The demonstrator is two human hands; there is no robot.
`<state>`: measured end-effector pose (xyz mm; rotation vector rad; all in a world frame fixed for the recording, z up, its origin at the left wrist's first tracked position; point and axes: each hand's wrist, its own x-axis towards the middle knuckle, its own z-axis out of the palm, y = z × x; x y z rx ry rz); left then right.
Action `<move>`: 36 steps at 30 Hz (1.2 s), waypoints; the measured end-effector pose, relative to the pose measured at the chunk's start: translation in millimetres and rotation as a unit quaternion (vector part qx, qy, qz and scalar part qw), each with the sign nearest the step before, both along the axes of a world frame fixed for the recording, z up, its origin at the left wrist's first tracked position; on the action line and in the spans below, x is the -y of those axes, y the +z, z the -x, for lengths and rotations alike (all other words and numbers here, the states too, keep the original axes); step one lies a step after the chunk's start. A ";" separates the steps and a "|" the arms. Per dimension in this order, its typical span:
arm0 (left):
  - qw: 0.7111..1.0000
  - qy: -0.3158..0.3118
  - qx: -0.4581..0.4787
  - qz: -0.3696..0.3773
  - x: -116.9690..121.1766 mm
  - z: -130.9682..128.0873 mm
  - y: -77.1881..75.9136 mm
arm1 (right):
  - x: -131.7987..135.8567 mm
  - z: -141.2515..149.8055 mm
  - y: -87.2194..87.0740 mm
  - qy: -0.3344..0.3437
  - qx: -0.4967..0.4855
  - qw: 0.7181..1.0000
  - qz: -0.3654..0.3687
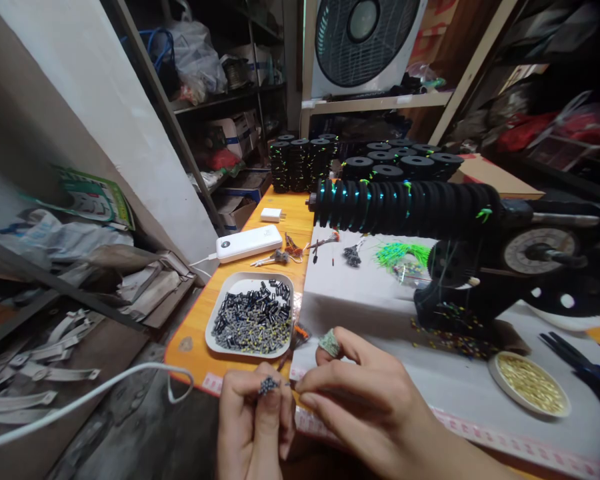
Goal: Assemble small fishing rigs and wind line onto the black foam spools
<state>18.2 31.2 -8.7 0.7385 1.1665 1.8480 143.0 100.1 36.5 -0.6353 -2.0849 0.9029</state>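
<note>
My left hand (255,420) is closed at the front edge of the table, thumb and finger pinched on a small dark, speckled bundle (269,385). Just to its right, my right hand (367,390) has thumb and fingertips pressed together, almost touching the left hand; whatever lies between those tips is too small to make out. A grey-green wrap (329,343) covers one fingertip of the right hand. Beyond the left hand stands a white tray (211,337) of small dark tube-like pieces, some with yellow bits. A small orange and dark tuft (300,333) lies beside that tray.
A black machine (460,260) with a ribbed roller (405,207) stands at right. Near it are a dish of gold pieces (530,383), dark-bladed scissors (575,360) and green strands (405,253). A white power bank (249,244), a plug (271,215) and black spools (305,163) sit farther back.
</note>
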 end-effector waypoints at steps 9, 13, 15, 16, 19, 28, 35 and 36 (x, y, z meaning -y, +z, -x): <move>0.999 0.018 -0.042 -0.014 -1.4 -3.6 -1.2 | -1.4 1.5 -1.1 -0.005 -0.012 1.000 0.005; 0.999 0.019 -0.040 -0.017 -1.4 -5.0 1.0 | -0.8 0.8 0.3 -0.006 -0.007 1.000 0.006; 0.999 0.022 -0.046 -0.018 -1.5 -5.2 1.4 | -0.6 0.4 1.2 -0.007 -0.006 1.000 0.006; 0.998 0.024 -0.049 -0.018 -1.6 -5.2 1.4 | -0.7 0.3 1.5 -0.008 -0.005 1.000 0.006; 0.998 0.029 -0.053 -0.016 -1.9 -5.4 0.7 | -1.2 0.4 1.3 -0.010 -0.005 1.000 0.007; 0.998 0.028 -0.047 -0.029 -2.3 -5.5 1.7 | -2.4 1.8 1.1 -0.010 -0.003 1.000 0.004; 0.998 0.036 -0.050 -0.023 -2.5 -5.8 1.3 | -1.2 0.6 4.5 -0.008 -0.001 1.000 0.005; 0.998 0.036 -0.049 -0.023 -2.6 -5.9 1.5 | -1.1 0.4 4.2 -0.008 -0.003 1.000 0.004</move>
